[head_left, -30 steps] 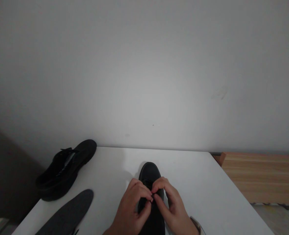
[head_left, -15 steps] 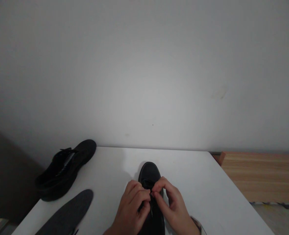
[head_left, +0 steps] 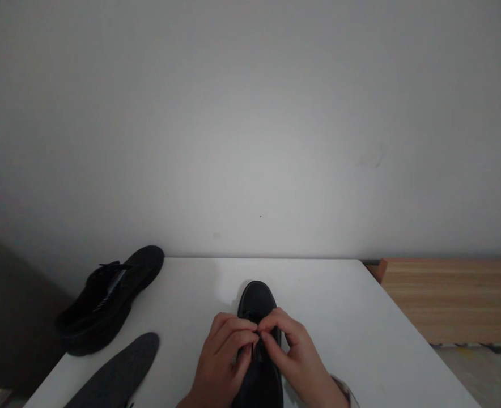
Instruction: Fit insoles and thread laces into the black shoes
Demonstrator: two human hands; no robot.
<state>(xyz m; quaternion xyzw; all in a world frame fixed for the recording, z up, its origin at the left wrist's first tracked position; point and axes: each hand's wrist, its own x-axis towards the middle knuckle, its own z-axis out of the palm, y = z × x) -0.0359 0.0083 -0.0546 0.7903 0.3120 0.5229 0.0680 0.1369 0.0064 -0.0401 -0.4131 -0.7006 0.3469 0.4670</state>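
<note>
- Our left hand (head_left: 223,357) and right hand (head_left: 295,354) pinch with closed fingertips the thin black lace over the black low leather shoe (head_left: 257,297), near the white table's (head_left: 339,317) front edge.
- We judge the lace soft and limp, best held near its end.

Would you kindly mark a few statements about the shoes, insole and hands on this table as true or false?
1. Both hands pinch at the laces of the near shoe. True: left hand, right hand.
2. The far shoe is white. False: black.
3. An insole lies on the table. True.
4. The far shoe is right of the hands. False: left.
</note>
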